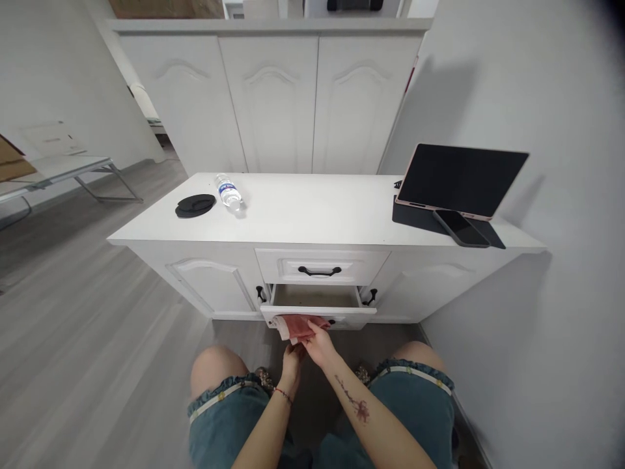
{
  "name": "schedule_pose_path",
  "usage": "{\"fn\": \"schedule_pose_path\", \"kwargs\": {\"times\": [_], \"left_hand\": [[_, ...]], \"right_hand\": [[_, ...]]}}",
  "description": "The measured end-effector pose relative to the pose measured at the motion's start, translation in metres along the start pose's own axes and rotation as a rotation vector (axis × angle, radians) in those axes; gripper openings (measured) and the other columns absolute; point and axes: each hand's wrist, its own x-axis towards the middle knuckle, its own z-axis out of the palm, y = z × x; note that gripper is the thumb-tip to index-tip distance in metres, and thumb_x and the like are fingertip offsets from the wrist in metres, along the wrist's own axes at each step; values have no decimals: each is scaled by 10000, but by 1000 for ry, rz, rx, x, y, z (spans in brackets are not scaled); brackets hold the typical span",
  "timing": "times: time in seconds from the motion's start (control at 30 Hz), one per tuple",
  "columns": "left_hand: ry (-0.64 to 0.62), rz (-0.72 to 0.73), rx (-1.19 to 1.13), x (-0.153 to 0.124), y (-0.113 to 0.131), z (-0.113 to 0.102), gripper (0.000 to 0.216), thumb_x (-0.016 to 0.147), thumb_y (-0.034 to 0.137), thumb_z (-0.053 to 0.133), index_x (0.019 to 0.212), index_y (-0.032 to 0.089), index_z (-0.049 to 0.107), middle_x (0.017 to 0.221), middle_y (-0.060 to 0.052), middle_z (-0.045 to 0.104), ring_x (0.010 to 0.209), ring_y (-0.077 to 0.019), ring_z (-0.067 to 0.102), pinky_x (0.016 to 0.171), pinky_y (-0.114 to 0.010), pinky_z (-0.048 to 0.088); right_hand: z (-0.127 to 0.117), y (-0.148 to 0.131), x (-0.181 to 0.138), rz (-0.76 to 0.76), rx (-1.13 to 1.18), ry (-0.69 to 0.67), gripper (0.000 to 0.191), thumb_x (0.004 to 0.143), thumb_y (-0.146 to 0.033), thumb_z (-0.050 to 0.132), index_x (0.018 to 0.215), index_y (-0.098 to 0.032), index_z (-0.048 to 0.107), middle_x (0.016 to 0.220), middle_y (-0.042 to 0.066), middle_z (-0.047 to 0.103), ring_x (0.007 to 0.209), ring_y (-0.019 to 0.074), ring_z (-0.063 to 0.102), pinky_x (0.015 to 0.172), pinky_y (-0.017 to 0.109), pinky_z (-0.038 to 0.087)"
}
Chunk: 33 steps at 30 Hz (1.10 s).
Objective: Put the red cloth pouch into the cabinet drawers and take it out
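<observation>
A pink-red cloth (297,326) hangs over the front of an open lower drawer (317,309) in a white cabinet (303,215). My right hand (319,344) grips the cloth from the right at the drawer's front edge. My left hand (293,361) holds the cloth's lower end from below. Both hands meet just under the drawer front. The drawer's inside looks bare as far as I can see. I am crouched in front of the cabinet with my knees on either side.
An upper drawer (319,266) with a black handle is closed. On the cabinet top stand a water bottle (228,193), a black lid-like disc (195,205), a tablet (459,179) on a stand and a phone (461,228). A wall rises at right.
</observation>
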Motion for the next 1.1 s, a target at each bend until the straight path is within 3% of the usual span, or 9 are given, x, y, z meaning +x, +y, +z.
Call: {"fn": "schedule_pose_path", "kwargs": {"times": [0.1, 0.2, 0.5, 0.67, 0.9, 1.1], "left_hand": [[-48, -44, -32, 5, 5, 14, 242, 675, -29, 528, 795, 164, 611, 735, -63, 693, 799, -207, 688, 805, -336, 538], [-67, -80, -43, 10, 9, 25, 220, 720, -25, 501, 808, 152, 598, 719, -55, 676, 819, -210, 683, 808, -345, 539], [-52, -166, -25, 19, 22, 46, 151, 833, 55, 521, 735, 166, 545, 701, -36, 635, 609, -136, 621, 670, -293, 520], [-34, -182, 23, 22, 24, 52, 168, 847, 82, 547, 707, 175, 530, 648, -8, 599, 577, -119, 596, 692, -300, 526], [26, -194, 82, 34, 24, 59, 208, 838, 55, 556, 685, 185, 502, 639, 8, 599, 508, -83, 542, 714, -289, 531], [36, -192, 105, 41, 28, 67, 195, 811, 50, 587, 712, 193, 499, 687, 15, 587, 526, -81, 531, 700, -289, 518]], "right_hand": [[-16, -19, -2, -80, -45, 3, 90, 707, -123, 688, 791, -154, 695, 797, 54, 740, 764, 185, 684, 701, 297, 546], [-32, -37, -4, -167, -68, 37, 137, 649, -116, 725, 775, -162, 694, 781, 41, 740, 774, 195, 689, 712, 305, 552], [-71, -88, -13, -353, 76, 190, 210, 569, -85, 744, 744, -179, 677, 759, 2, 741, 710, 163, 683, 689, 278, 566], [-88, -106, -20, -461, 21, 210, 234, 555, -154, 768, 770, -184, 679, 777, 10, 738, 773, 181, 685, 732, 298, 564], [-109, -103, -21, -564, -72, 287, 381, 491, -293, 776, 844, -196, 668, 830, 8, 739, 866, 213, 675, 786, 327, 542], [-127, -57, -17, -448, -183, 298, 431, 419, -321, 806, 805, -208, 652, 778, 14, 733, 838, 241, 681, 788, 347, 529]]}}
